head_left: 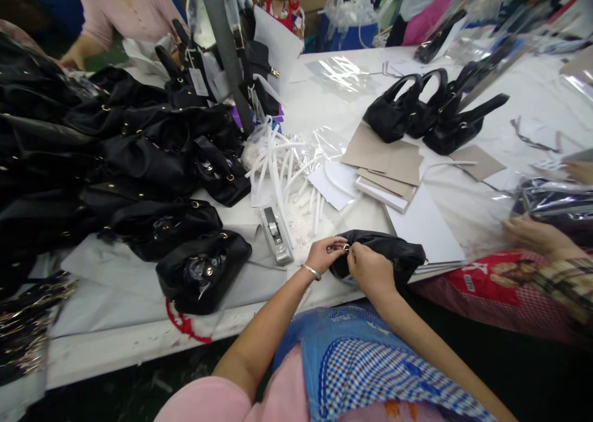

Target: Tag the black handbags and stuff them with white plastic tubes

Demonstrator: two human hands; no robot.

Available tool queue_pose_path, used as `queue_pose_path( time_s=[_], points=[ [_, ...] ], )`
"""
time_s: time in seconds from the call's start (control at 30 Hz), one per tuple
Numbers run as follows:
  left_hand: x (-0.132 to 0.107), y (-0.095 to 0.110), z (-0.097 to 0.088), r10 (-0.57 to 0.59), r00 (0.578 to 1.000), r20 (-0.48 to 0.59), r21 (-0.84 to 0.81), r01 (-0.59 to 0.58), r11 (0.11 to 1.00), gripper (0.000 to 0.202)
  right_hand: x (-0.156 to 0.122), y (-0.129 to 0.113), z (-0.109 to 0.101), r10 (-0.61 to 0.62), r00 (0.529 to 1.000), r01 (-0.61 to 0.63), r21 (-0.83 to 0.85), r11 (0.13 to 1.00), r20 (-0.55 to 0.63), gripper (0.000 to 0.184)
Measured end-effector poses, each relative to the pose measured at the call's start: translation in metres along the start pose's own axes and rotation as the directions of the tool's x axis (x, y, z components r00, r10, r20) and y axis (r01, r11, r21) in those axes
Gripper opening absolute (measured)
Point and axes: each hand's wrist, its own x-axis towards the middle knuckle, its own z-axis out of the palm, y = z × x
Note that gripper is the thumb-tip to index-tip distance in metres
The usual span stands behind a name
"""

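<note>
A black handbag [405,252] lies on its side at the table's front edge, right in front of me. At its left end, my left hand [324,254] pinches a small gold-coloured metal ring [346,248] on the bag. Close beside it, my right hand [370,269] has its fingers curled in and pressed on the bag next to the ring. What lies under the right fingertips is hidden. Left of my hands is a clear tape dispenser [276,235], and white tubes [278,181] are heaped behind it.
Black handbags [152,150] are piled across the left, with metal-fitted straps [32,323] at the lower left. Brown cardboard [384,153] and white sheets [424,224] lie ahead. Small black bags [393,110] stand beyond. A co-worker's hand [540,240] handles a plastic-wrapped bag at right.
</note>
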Motion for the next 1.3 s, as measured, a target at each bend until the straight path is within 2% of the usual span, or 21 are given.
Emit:
queue_pose_path(
  time_s=[0.17, 0.3, 0.53, 0.73, 0.9, 1.0, 1.3],
  points=[
    [0.001, -0.003, 0.001, 0.0, 1.0, -0.008, 0.021, 0.001, 1.0, 0.028, 0.003, -0.002, 0.008, -0.011, 0.999, 0.012, -0.023, 1.0, 0.035, 0.02],
    [0.001, -0.001, 0.002, 0.01, 1.0, -0.021, 0.035, -0.009, 0.999, 0.028, 0.005, 0.0, 0.011, -0.019, 1.0, 0.02, -0.013, 1.0, 0.01, 0.021],
    [-0.004, 0.002, 0.003, 0.017, 1.0, -0.026, 0.084, -0.015, 0.996, 0.031, -0.005, 0.01, 0.014, -0.042, 0.993, 0.05, 0.075, 0.996, -0.115, 0.023],
    [-0.001, -0.009, 0.005, 0.003, 1.0, -0.01, -0.005, -0.003, 1.0, 0.035, -0.009, 0.019, 0.02, -0.088, 0.97, 0.121, 0.133, 0.984, -0.228, 0.022],
    [0.001, -0.016, 0.005, 0.016, 0.999, -0.027, 0.052, -0.014, 0.999, 0.037, -0.006, 0.02, 0.027, -0.102, 0.955, 0.143, 0.131, 0.981, -0.277, 0.025],
    [0.002, -0.018, 0.006, 0.022, 0.999, -0.048, 0.081, -0.018, 0.997, 0.037, -0.005, 0.018, 0.03, -0.101, 0.957, 0.138, 0.119, 0.983, -0.272, 0.024],
    [0.0, -0.01, 0.012, 0.07, 0.989, -0.131, 0.197, -0.043, 0.98, 0.027, 0.0, 0.014, 0.026, -0.079, 0.985, 0.087, 0.044, 0.995, -0.156, 0.024]
  ],
)
